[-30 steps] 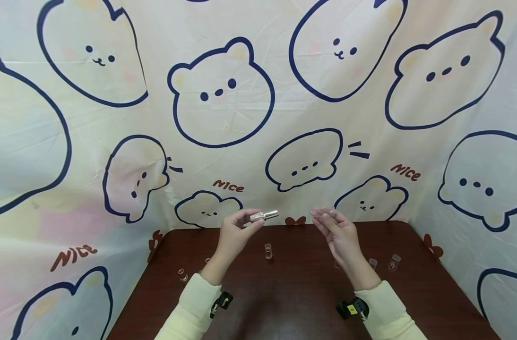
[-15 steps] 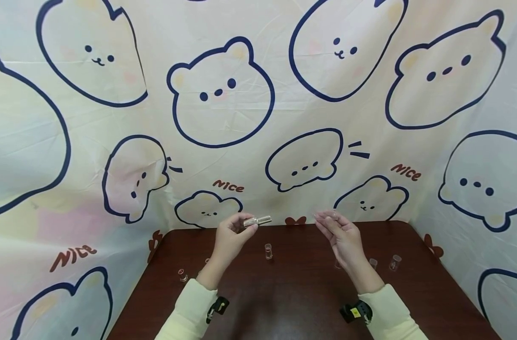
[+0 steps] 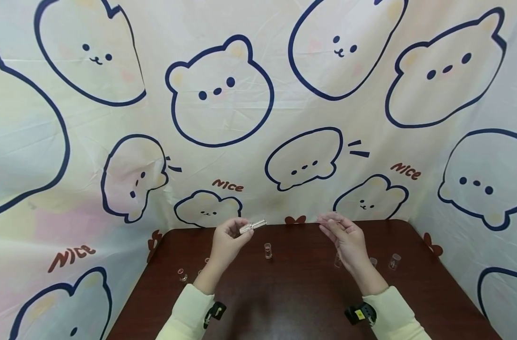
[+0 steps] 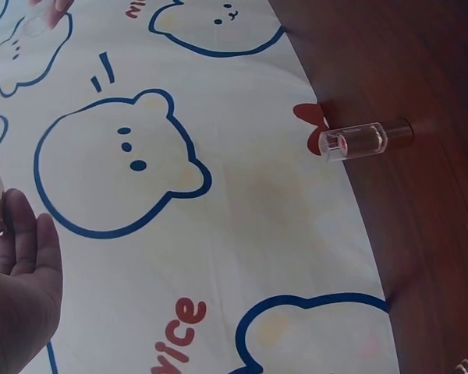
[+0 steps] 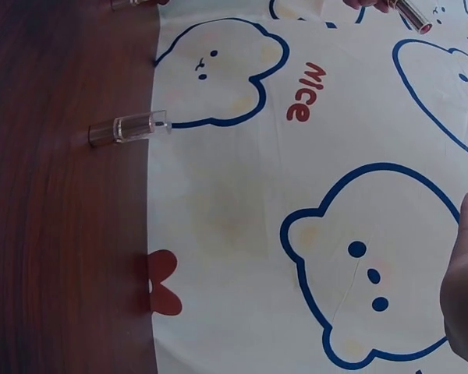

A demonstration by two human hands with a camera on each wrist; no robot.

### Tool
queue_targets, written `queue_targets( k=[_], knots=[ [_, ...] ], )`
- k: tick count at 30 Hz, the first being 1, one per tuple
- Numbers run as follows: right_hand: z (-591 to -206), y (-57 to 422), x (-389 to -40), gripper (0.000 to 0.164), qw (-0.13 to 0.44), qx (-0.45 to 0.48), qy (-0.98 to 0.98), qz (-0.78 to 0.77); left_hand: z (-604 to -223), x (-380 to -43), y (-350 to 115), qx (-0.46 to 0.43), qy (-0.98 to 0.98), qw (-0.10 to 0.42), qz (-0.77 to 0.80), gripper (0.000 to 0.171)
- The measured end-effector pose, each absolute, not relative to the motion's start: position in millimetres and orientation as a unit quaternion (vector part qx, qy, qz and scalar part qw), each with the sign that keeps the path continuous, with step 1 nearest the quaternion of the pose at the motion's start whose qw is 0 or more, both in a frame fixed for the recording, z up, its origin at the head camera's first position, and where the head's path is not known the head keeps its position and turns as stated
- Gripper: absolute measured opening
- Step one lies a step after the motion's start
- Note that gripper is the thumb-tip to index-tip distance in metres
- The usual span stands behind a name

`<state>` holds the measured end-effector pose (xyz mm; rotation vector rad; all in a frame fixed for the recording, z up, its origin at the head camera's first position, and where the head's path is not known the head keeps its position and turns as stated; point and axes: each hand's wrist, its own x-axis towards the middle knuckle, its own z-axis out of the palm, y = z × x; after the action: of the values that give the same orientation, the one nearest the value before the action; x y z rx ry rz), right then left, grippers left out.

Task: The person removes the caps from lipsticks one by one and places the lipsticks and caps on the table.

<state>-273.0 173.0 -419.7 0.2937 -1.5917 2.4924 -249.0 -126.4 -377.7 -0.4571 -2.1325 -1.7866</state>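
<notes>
At the far left of the desk [image 3: 297,283] stands a small tube [image 3: 182,275] with a reddish top; other small pieces beside it are mostly hidden by the left forearm. Next comes the left hand [image 3: 226,243], raised above the back of the desk, its thumb and fingers pinching a slim lipstick-like tube [image 3: 252,226]. That tube is silvery and shiny, tilted so that its free end points right and slightly upward; the right wrist view shows this end uncovered, with a reddish tip. Between the hands, a capped tube [image 3: 268,250] stands upright near the far edge, its upper part clear with something reddish inside. The right hand [image 3: 348,241] is raised well apart from the left, fingertips pinching a clear piece [image 3: 324,218], probably a cap, too faint to make out fully. Around and beyond its wrist stand see-through pieces, one clear cup [image 3: 394,262] farthest right.

The step in hand seems to be handling tube and cap separately. If they are to be joined, the next move calls for bringing the hands together, lining the cap's mouth up with the tip and sliding it over without smearing the red.
</notes>
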Motion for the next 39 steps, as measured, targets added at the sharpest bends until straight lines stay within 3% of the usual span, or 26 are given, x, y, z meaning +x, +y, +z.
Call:
queue_targets(
  k=[11, 19, 31, 39],
  knots=[
    [-430.3, 179.6, -272.7, 0.030, 0.086, 0.075, -0.603, 0.790, -384.1, -244.6, -132.2, -0.132, -0.759, 0.167, -0.615, 0.016],
    [-436.0, 184.8, -273.4, 0.052, 0.070, 0.046, -0.648, 0.757, -400.6, -250.7, -140.8, -0.127, -0.751, 0.173, -0.624, 0.015],
    [-448.2, 191.1, -273.7, 0.045, 0.068, 0.051, -0.683, 0.725, -405.1, -246.9, -146.1, -0.121, -0.752, 0.155, -0.630, 0.027],
    [-457.2, 195.4, -273.5, 0.045, 0.057, 0.034, -0.694, 0.717, -413.0, -245.0, -150.1, -0.103, -0.760, 0.157, -0.622, 0.024]
  ],
)
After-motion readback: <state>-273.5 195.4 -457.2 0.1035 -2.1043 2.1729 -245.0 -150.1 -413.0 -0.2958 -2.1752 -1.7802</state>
